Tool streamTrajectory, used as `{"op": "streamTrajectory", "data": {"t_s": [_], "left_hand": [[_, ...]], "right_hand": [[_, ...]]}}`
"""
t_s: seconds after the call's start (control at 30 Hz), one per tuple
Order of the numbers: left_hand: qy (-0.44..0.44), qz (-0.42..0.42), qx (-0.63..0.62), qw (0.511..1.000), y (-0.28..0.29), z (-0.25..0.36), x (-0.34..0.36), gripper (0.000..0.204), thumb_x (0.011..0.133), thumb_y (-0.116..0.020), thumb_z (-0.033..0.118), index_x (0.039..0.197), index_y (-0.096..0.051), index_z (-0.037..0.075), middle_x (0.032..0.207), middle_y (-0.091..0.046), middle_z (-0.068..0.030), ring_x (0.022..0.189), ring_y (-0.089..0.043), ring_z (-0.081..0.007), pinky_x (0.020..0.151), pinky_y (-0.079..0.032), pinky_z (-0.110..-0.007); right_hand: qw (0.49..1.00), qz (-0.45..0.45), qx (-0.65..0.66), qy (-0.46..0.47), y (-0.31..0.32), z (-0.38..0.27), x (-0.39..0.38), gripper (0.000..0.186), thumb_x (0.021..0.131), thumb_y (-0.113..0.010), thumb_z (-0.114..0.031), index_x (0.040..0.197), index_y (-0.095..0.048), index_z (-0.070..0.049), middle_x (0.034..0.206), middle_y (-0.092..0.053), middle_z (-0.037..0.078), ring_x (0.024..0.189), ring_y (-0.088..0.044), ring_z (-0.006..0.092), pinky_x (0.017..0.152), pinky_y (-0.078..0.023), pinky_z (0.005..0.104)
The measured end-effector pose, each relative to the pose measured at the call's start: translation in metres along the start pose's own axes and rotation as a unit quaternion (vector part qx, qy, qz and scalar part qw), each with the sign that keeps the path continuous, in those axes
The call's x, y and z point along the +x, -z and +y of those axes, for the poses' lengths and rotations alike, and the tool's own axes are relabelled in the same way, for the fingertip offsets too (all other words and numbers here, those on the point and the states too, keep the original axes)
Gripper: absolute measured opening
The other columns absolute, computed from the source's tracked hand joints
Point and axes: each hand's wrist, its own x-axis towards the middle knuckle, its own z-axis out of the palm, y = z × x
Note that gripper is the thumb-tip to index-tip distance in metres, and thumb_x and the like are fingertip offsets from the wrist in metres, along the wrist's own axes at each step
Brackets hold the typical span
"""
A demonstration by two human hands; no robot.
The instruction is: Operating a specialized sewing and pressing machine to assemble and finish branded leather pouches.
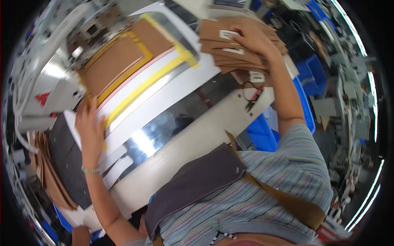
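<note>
Left hand lies released, right hand shows unclear grip, and brown pieces at upper right may slide if pushed unevenly.

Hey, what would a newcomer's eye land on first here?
Probably the bright yellow tape strip running diagonally below the large brown panel at upper left, with the left hand at its lower end. Then the fanned stack of brown pieces at upper right, under the right hand. Red-and-black snips lie just below that stack.
</note>
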Motion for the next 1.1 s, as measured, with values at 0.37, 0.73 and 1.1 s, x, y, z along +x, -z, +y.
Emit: {"op": "streamTrajectory", "data": {"t_s": [0.37,0.73,1.1], "left_hand": [[0.128,-0.026,0.036,0.991,0.024,-0.008,-0.018,0.069,0.104,-0.057,0.042,0.153,-0.045,-0.003,0.158,-0.046,-0.0230,0.146,-0.039,-0.0394,0.121,-0.027,-0.050],[0.169,-0.003,0.059,0.984,0.046,-0.055,-0.053,0.052,0.108,-0.054,0.033,0.137,-0.058,-0.010,0.151,-0.053,-0.0259,0.148,-0.038,-0.0425,0.118,-0.033,-0.051],[0.194,-0.022,-0.109,0.975,0.017,-0.093,-0.011,0.031,0.107,-0.054,0.017,0.130,-0.067,0.001,0.138,-0.061,-0.0244,0.131,-0.052,-0.0418,0.112,-0.040,-0.046]], "right_hand": [[0.937,-0.016,0.251,0.244,-0.003,-0.152,0.092,0.015,0.103,-0.064,-0.018,0.102,-0.066,-0.004,0.094,-0.064,0.003,0.090,-0.059,0.0144,0.086,-0.047,0.0298],[0.907,0.042,0.048,0.415,-0.140,-0.289,0.166,0.016,0.093,-0.070,-0.014,0.104,-0.082,-0.016,0.104,-0.072,0.001,0.112,-0.062,0.0248,0.097,-0.051,0.0434],[0.923,0.011,0.066,0.380,-0.142,-0.290,0.150,0.018,0.095,-0.068,-0.019,0.105,-0.082,-0.018,0.102,-0.072,0.000,0.114,-0.064,0.0241,0.093,-0.055,0.0448]]}}
